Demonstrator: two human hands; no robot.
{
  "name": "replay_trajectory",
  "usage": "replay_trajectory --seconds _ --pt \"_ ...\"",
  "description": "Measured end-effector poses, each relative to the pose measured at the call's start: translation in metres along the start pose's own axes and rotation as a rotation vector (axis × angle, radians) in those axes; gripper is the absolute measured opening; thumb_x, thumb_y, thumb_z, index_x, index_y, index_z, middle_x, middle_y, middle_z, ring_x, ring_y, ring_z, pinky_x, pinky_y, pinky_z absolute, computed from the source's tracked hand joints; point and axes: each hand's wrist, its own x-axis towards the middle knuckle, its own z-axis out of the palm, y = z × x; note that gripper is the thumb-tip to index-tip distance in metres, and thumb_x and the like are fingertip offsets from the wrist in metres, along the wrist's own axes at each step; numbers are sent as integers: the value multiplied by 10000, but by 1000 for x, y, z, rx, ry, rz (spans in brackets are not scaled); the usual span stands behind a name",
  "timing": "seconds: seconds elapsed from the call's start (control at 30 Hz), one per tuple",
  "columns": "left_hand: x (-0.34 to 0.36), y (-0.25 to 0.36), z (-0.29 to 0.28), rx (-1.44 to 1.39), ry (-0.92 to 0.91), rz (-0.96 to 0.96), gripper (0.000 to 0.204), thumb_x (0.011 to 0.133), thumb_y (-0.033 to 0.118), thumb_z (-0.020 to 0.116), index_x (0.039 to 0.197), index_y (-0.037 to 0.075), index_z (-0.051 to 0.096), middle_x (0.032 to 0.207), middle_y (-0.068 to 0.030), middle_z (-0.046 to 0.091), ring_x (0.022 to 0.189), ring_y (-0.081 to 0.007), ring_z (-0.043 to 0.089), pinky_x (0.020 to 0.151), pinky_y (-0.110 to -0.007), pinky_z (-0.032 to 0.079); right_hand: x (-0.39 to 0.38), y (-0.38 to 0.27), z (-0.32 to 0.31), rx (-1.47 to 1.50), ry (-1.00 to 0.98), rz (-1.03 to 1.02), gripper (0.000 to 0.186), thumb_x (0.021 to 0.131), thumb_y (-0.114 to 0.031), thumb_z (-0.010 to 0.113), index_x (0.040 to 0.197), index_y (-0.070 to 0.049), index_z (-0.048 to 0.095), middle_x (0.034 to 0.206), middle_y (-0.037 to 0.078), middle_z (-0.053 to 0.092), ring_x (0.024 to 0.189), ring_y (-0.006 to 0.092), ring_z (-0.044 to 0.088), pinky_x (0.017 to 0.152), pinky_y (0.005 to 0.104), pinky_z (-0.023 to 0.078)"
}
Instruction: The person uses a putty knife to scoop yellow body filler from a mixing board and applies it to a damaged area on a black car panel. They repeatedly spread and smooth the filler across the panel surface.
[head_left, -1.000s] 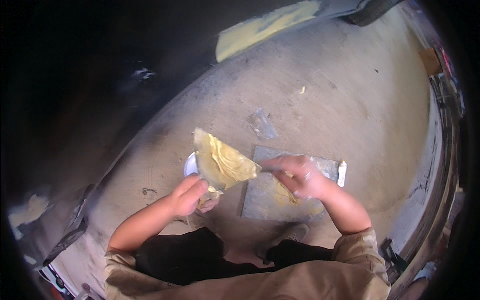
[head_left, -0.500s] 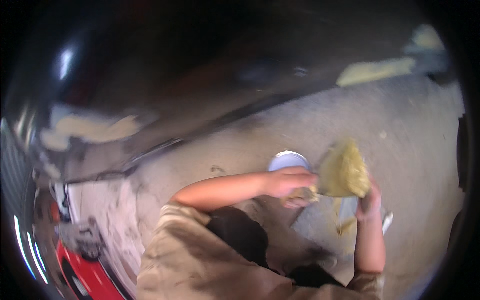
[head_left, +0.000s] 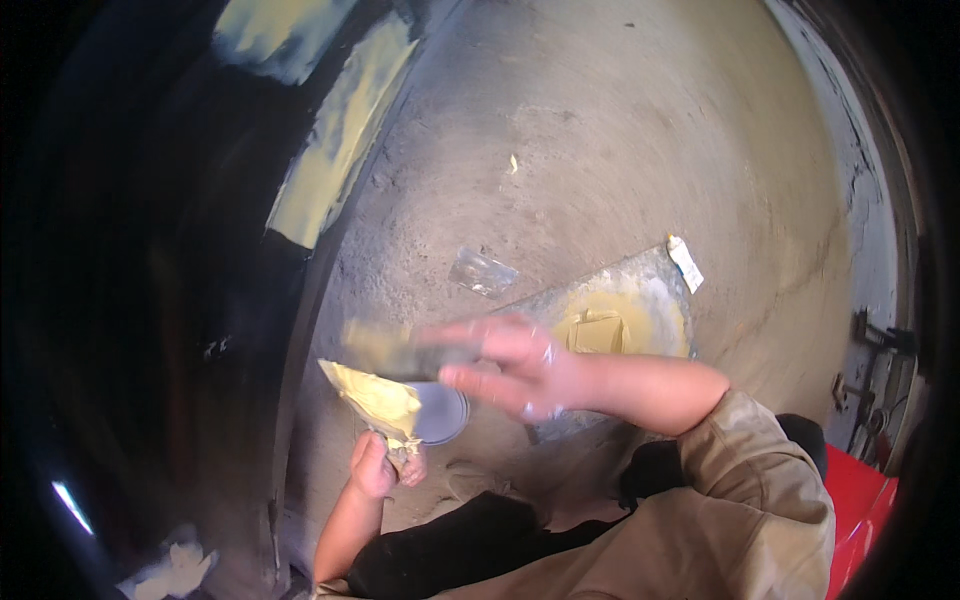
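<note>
My left hand (head_left: 385, 467) is closed around the lower end of a putty knife (head_left: 345, 378), its broad blade heaped with creamy yellow putty (head_left: 380, 398). From the right, my right hand (head_left: 515, 365) reaches over with its fingers closed on a dark flat scraper (head_left: 430, 358). That scraper is smeared by motion, with a yellow blur at its far end, just above the loaded blade. Whether the two tools touch, I cannot tell. Left of both hands stands a dark glossy panel (head_left: 200, 290) bearing patches of yellow putty (head_left: 345, 130).
Below my hands, a round grey-white tub or lid (head_left: 442, 415) sits on the concrete floor (head_left: 620, 150). A grey board (head_left: 655, 275) carries spread putty, with a white tube (head_left: 685, 263) at its corner. A thin flat plate (head_left: 483, 272) lies nearby. Something red (head_left: 855, 510) is at lower right.
The view has swung round, so the dark panel is now at the left instead of the top. My right hand now reaches leftward over the loaded putty knife in my left hand.
</note>
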Motion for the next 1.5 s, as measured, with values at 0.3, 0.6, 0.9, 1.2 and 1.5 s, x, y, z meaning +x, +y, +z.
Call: replay_trajectory --seconds 0.3,0.6,0.9,1.2,1.5 --pt "-9 -10 2 35 98 86 592 1006 620 269 1129 101 527 496 -52 385 341 -169 324 321 -320 341 -20 6 -9 -71 -266 598 352 924 -28 566 1271 -70 612 980 201 686 817 321 684 653 390 530" --pt "-14 -20 -6 -81 62 98 696 941 741 287 1153 123 527 533 -42 411 365 -142 345 342 -284 344 -28 18 9 6 -189 36 448 890 -40 575 1332 -113 583 932 155 666 751 317 654 664 394 526" --pt "-14 -23 -2 -35 150 84 676 928 746 338 1106 125 535 532 -27 398 364 -134 332 330 -278 322 -19 25 8 -92 17 4 595 810 60 617 1373 -125 561 1141 142 663 963 329 678 783 400 567" --pt "-7 -15 1 -58 93 128 371 914 396 687 980 67 531 524 -26 416 373 -125 353 344 -280 337 -21 37 9 -336 -331 125 650 831 5 571 1434 -227 496 1201 140 647 982 340 666 759 401 569" --pt "-7 -17 3 -78 146 134 323 896 319 718 969 62 538 531 -22 416 383 -122 357 346 -273 324 -30 34 25 -270 -246 -31 551 845 -11 590 1373 -163 558 1175 116 659 940 323 684 752 387 581"
